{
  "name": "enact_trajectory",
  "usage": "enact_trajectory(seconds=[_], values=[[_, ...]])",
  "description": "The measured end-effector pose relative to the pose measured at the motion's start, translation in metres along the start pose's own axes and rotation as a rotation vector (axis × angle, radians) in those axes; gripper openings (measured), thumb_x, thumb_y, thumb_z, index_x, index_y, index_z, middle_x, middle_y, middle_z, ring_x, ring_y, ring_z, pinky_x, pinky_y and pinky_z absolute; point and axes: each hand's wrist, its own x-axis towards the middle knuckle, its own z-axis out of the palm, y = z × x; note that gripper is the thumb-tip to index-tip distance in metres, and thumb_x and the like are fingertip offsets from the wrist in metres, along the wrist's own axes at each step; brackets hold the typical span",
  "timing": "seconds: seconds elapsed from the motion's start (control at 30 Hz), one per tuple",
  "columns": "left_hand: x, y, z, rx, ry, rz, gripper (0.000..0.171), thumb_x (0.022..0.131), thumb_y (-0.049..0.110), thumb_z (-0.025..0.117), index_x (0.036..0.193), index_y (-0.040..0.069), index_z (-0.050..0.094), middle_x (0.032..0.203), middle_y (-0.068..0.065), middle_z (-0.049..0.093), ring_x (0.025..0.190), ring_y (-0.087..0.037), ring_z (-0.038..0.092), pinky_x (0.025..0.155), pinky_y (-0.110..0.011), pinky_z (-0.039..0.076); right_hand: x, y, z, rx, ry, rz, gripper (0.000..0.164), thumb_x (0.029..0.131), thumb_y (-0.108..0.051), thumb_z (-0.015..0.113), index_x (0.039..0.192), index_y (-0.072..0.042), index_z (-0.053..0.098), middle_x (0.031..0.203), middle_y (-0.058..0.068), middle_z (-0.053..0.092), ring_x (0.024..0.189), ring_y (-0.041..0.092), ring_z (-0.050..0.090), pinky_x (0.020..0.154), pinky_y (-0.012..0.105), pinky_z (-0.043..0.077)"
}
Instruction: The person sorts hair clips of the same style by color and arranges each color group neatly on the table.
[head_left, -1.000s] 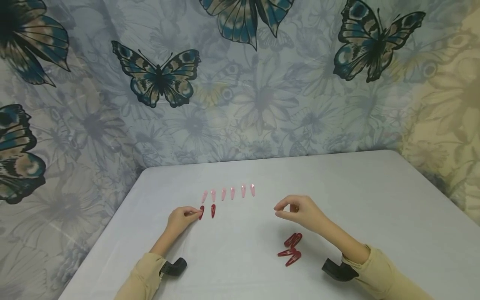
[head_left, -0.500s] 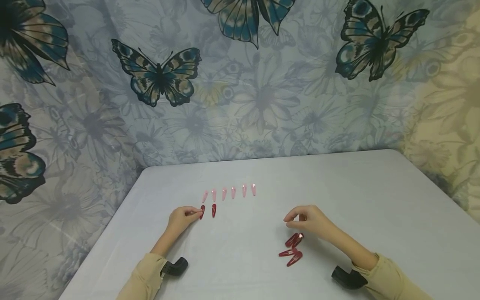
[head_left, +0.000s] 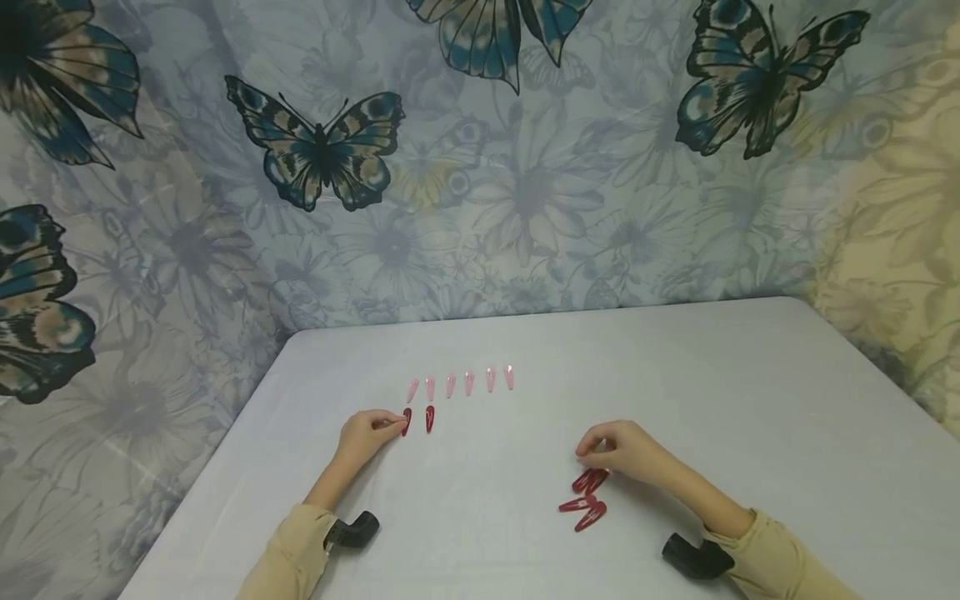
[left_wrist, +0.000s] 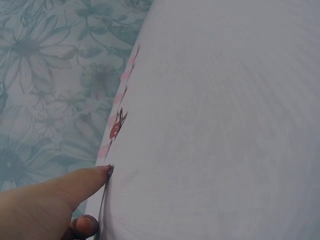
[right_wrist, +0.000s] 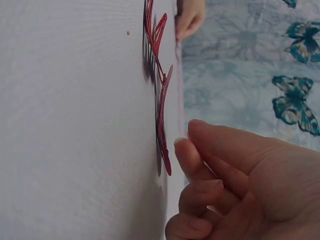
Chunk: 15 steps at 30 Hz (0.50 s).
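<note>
Left hand [head_left: 363, 436]: thumb and index finger are brought together and pinch the leftmost red clip [head_left: 407, 421]. This clip lies on the desk [head_left: 480, 525], toward the left edge, directly on the near side of the leftmost clip in the pink row. The left wrist view shows a fingertip in contact with one end of the clip.

Second red clip [head_left: 430, 419]: positioned just right of the first, apart from it and roughly parallel, below the second pink clip.

Pink clips [head_left: 469, 383]: six units, arranged side by side in one row, nearest to the far edge of the desk and left of its middle.

Right hand [head_left: 628, 450]: fingers loosely curled, thumb and index tips close together with nothing held (the right wrist view shows the remaining fingers bent toward the palm). The fingertips are located just beside the upper pair of the red clip group [head_left: 591, 517]; contact is not visible. The group contains four clips, set right of the desk's middle and well apart from the far edge; the clips lie at differing angles, some overlapping.

Black devices [head_left: 354, 531] are worn at both wrists, beside the light yellow sleeves [head_left: 288, 550].
</note>
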Motion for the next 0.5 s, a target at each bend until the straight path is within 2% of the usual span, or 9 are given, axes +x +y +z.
enact_trajectory(seconds=[0.17,0.5], values=[[-0.0011,-0.0007,0.0015,0.005,-0.007,-0.010,0.010,0.075,0.020,0.072,0.077,0.011,0.072,0.076,0.000,0.064,0.066,-0.013,0.050,0.064,-0.033,0.038,-0.0020,-0.0008,0.0007,-0.001,-0.008,0.012,0.005,0.077,-0.007,0.068,0.081,-0.008,0.066,0.072,-0.005,0.057,0.055,0.009,0.043,0.049,0.023,0.037],[-0.0002,0.0001,0.0006,0.019,-0.020,-0.007,0.010,0.075,0.021,0.072,0.078,0.011,0.072,0.074,0.002,0.062,0.065,-0.013,0.047,0.061,-0.032,0.035,-0.0039,0.0005,0.0023,-0.007,-0.035,-0.020,0.010,0.075,0.002,0.065,0.079,-0.007,0.064,0.069,-0.005,0.055,0.056,0.007,0.046,0.050,0.024,0.041]])
